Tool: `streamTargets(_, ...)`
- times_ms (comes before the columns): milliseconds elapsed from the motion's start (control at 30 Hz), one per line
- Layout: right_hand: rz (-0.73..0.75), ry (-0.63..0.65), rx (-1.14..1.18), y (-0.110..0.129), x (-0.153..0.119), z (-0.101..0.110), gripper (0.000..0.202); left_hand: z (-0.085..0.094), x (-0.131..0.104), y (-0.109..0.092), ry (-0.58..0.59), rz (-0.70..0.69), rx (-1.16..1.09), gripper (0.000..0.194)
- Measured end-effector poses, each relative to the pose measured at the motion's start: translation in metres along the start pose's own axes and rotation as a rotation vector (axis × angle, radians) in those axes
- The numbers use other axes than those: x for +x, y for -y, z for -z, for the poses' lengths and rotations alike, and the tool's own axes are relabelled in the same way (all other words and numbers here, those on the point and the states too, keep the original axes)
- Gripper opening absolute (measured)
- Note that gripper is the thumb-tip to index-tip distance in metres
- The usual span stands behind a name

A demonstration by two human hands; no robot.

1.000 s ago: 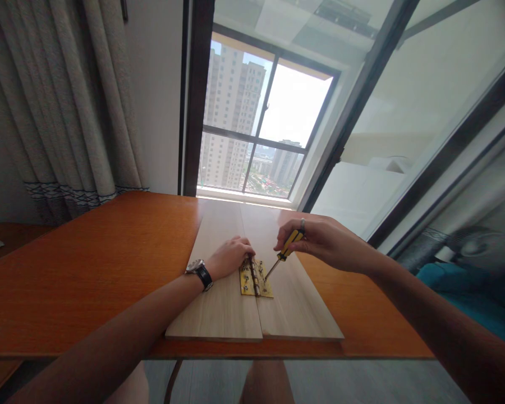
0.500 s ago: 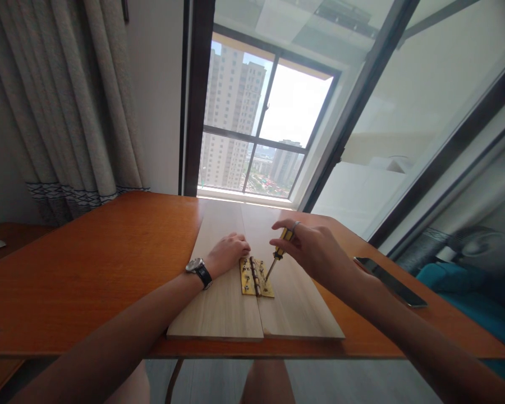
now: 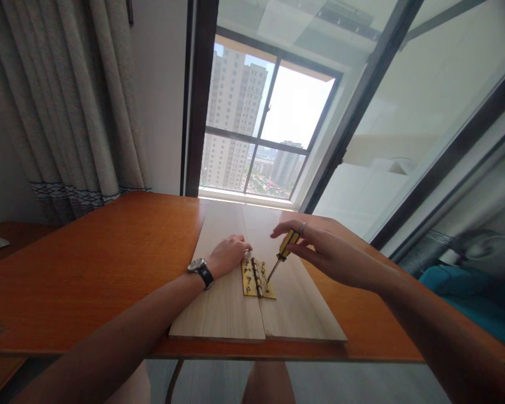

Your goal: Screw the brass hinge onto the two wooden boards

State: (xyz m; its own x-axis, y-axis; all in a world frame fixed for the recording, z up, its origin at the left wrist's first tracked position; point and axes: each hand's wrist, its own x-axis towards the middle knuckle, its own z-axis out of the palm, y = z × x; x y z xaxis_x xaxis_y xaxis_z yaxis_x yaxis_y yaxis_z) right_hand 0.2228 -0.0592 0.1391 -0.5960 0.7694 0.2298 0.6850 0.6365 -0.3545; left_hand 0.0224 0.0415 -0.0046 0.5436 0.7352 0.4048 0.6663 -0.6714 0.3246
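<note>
A brass-coloured hinge (image 3: 249,283) lies unfolded across the seam between two pale wooden boards (image 3: 219,314), with dark screw heads or holes on its leaves. My right hand (image 3: 315,241) grips a screwdriver (image 3: 288,242) by its yellow and black handle, index finger stretched past it. The shaft tilts down to the left, its tip at the hinge's right leaf. Just beyond the hinge's far edge, my left hand (image 3: 229,252) rests on the left board, fingers curled together. Whatever those fingertips may hold is hidden from me.
The boards lie on an orange-brown wooden table (image 3: 109,264), near its front edge. A window (image 3: 273,112) stands behind the table, and a grey curtain (image 3: 76,101) hangs at the left. Something teal (image 3: 450,286) is beyond the right edge.
My right hand has shifted slightly right, its grip on the screwdriver handle changed. The right forearm now covers the phone seen earlier on the table. My left hand stays by the hinge.
</note>
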Motion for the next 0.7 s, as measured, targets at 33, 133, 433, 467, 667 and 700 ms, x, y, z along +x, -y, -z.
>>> streamTargets(33, 0.003, 0.005, 0.032, -0.001, 0.000, 0.001, 0.021, 0.000, 0.000, 0.000, -0.005, 0.004, -0.006, 0.028)
streamTargets(133, -0.015, -0.042, 0.059, -0.002, 0.001, 0.001, 0.008, 0.000, 0.002, 0.000, -0.033, 0.016, -0.033, 0.026)
streamTargets(433, -0.168, -0.250, -0.169, 0.007, 0.003, -0.018, 0.010, 0.010, -0.001, -0.012, -0.051, -0.060, -0.268, 0.015)
streamTargets(467, -0.164, -0.266, -0.175, 0.007, 0.002, -0.020, 0.012, 0.012, -0.001, -0.014, -0.034, -0.081, -0.325, 0.015)
streamTargets(667, -0.126, -0.433, -0.050, 0.003, -0.008, -0.009, 0.017, 0.017, -0.005, -0.023, 0.062, -0.209, -0.486, 0.010)
streamTargets(700, -0.134, -0.501, -0.031, 0.003, -0.010, -0.005, 0.019, 0.017, -0.005, -0.025, 0.069, -0.229, -0.500, 0.009)
